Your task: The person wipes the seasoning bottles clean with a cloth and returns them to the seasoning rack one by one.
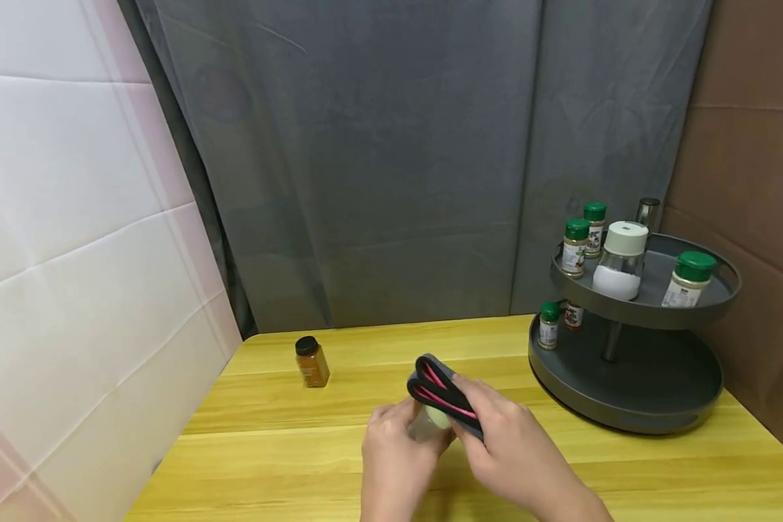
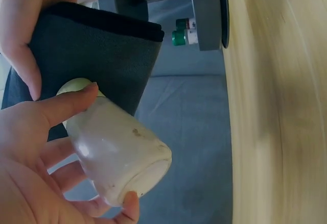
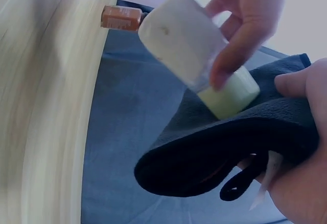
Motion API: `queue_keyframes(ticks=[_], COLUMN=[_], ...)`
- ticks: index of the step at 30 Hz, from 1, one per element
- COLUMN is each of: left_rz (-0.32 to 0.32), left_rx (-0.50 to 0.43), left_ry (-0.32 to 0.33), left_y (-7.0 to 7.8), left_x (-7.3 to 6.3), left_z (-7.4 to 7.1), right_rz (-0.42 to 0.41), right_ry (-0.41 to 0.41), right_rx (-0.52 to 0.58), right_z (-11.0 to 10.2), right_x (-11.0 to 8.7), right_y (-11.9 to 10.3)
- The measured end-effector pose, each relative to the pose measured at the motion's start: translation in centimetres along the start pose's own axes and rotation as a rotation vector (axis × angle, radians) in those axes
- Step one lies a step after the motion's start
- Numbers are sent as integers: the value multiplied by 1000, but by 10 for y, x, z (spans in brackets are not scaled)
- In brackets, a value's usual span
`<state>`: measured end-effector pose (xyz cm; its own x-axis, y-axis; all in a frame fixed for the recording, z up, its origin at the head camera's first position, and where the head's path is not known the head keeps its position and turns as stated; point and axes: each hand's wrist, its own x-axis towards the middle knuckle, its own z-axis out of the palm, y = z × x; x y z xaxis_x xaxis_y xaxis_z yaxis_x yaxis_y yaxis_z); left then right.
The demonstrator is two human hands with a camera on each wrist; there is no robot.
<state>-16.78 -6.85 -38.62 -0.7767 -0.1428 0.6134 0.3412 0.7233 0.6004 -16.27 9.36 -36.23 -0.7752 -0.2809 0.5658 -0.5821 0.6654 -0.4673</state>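
Jar (image 2: 117, 142), whitish, with pale green lid (image 3: 232, 94): was held aslant above the table (image 1: 267, 449), with the lid set against a folded cloth (image 2: 97, 55).
Left hand (image 1: 394, 453): was clasped round the jar, thumb by the lid, one finger at the base.
Right hand (image 1: 512, 435): gripped the folded cloth between thumb and fingers.
Folded cloth, dark grey: showed black edging and pink within the folds; bore a small black loop (image 3: 237, 185) and a pale tag (image 3: 268, 178).
Amber bottle (image 1: 312, 366), black-capped: stood on the left part of the table, well apart from both hands.
Round two-tier rack (image 1: 659, 380), dark grey: stood at the right of the table. Carried on the upper tier three green-capped bottles (image 1: 681, 291), a second jar (image 1: 618, 274), white-filled with pale green lid, and, partly hidden, a container with dark top (image 1: 647, 212). Carried on the lower tier two small bottles (image 1: 548, 333), both green-capped in the left wrist view.
Grey curtain (image 1: 378, 159): hung behind the table.
White panel (image 1: 72, 203): rose at left.
Brown panel (image 1: 750, 145): rose at right.
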Motion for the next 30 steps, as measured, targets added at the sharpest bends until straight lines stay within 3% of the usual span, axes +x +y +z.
queue_keyframes(ticks=[3,9,17,20,24,27,30], left_rz=[-24,-8,-31,-77,-75,-41,-45], left_rx=[-5,14,20,30,33,26,1], left_ry=[10,26,-28,-2,25,-10,-93], left_y=[-1,-2,2,1,-2,-1,1], left_x=[2,3,0,0,1,1,0], left_z=[0,0,0,0,0,-2,-3], right_rz=[7,43,10,7,1,0,-2], right_ry=[-23,-46,-13,-41,-62,-44,-22], right_rx=[-18,-29,-8,-5,-9,-20,-17], right_z=[-4,-9,-4,-6,-8,-7,-5], right_x=[-2,-3,-1,-2,-4,-3,-2], right_y=[-4,-7,-3,-3,-4,-3,-1])
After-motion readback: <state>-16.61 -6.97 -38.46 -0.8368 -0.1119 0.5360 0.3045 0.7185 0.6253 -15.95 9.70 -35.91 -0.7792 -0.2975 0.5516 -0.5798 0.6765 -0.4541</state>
